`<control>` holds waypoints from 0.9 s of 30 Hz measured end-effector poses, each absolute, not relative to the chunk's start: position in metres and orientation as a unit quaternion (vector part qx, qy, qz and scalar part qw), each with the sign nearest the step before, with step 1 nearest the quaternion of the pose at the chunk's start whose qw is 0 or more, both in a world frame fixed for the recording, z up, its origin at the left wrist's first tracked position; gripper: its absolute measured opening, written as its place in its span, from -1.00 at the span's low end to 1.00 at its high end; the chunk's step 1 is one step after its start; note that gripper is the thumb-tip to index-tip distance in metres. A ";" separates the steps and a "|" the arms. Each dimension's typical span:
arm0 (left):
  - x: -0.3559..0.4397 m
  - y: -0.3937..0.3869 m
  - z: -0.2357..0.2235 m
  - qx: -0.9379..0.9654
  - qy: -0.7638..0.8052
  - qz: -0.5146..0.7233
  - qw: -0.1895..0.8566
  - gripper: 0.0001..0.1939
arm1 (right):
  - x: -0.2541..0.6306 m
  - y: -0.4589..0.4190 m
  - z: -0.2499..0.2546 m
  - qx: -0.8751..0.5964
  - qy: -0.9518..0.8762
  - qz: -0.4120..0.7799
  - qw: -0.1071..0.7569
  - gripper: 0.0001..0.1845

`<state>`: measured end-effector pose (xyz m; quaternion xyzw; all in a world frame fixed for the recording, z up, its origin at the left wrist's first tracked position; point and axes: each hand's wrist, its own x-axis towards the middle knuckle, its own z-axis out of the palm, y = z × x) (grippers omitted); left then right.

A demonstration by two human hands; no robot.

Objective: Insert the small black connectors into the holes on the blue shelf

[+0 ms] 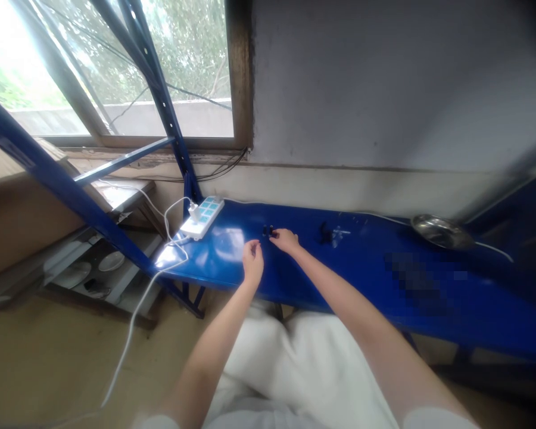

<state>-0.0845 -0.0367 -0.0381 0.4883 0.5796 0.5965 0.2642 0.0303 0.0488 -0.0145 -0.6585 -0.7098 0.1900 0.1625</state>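
My left hand [252, 258] is just above the blue tabletop [295, 277], its thumb and fingertips closed together. Whatever it pinches, if anything, is too small to make out. Slightly farther away, my right hand [286, 239] reaches in from the right with its fingers closed on a small black piece [271, 229]. Beside that, on the left, a second small dark piece [265, 231] rests on the blue surface. To the right of my hands lie a black object [325, 232] and a little clear bag or clear plastic bits [337, 237].
A white power strip [202, 219] with a plug and cable [131, 322] occupies the table's left end. A shiny metal bowl [442, 231] stands at the far right. Blue rack posts [161, 98] rise at left, before the window. A low shelf [116, 286] holds dishes.
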 end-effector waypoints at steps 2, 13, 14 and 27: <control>-0.085 -0.035 -0.041 0.487 0.576 0.602 0.262 -0.79 | 0.038 0.045 -0.005 -0.632 -0.732 0.209 0.144 -0.59; -0.084 -0.034 -0.044 0.527 0.565 0.588 0.241 -0.80 | 0.168 0.028 0.121 -0.522 -0.723 0.381 0.243 -0.56; -0.084 -0.034 -0.044 0.529 0.563 0.588 0.240 -0.81 | 0.184 0.032 0.122 -0.538 -0.696 0.375 0.291 -0.61; -0.083 -0.035 -0.041 0.535 0.562 0.582 0.245 -0.80 | 0.254 0.079 -0.034 -0.738 -0.591 0.192 0.264 -0.46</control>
